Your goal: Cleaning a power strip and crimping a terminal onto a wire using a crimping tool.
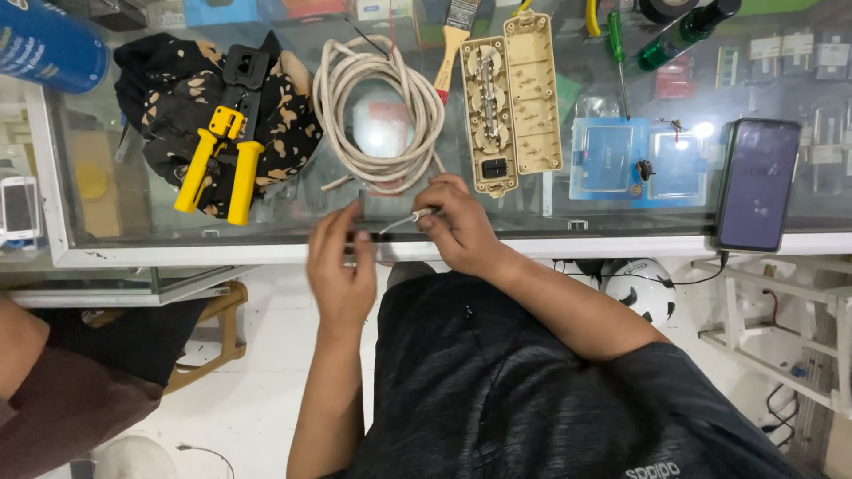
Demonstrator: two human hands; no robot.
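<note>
My right hand [457,226] pinches the free end of a white cable [401,219] at the near edge of a glass counter [621,217]. My left hand [342,262] is beside it, fingers on a small dark piece near the cable tip; what it grips is blurred. The cable runs up into a coil [377,111] lying on the glass. An opened beige power strip [510,98], its two halves side by side, lies right of the coil.
A yellow-handled crimping tool [222,151] rests on a dark patterned cloth [169,98] at left. A phone [759,184] lies at right, a green screwdriver [617,53] and a brush [453,40] at the back. Another person's arm [22,346] is at lower left.
</note>
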